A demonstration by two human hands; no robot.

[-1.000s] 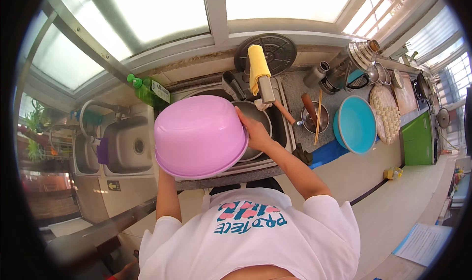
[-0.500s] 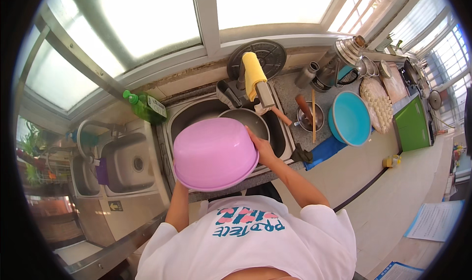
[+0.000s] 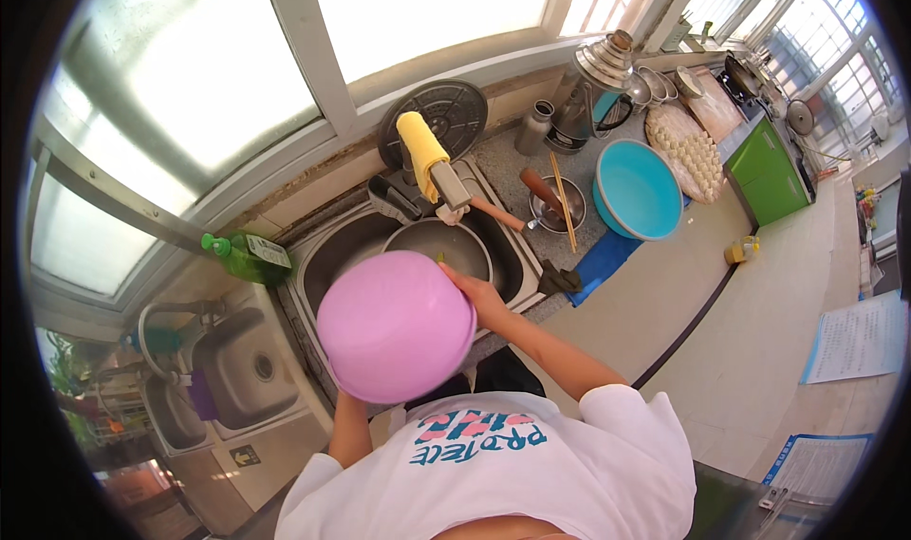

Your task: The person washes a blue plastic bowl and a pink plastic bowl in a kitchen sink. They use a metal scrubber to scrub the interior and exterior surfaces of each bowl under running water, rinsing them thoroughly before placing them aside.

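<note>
While the right hand has its grip closed on the rim of the pink bowl, the left hand is hidden behind the bowl, so its grip cannot be told. The bowl hangs tilted, bottom up, over the near edge of the sink, just this side of a metal pan. It looks like light, stiff plastic, likely slippery when wet; opposite rim edges seem the surest hold. Its inside is out of sight.

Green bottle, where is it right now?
In the head view, the green bottle lies on the ledge under the window, left of the sink basin and up-left of the pink bowl.
</note>
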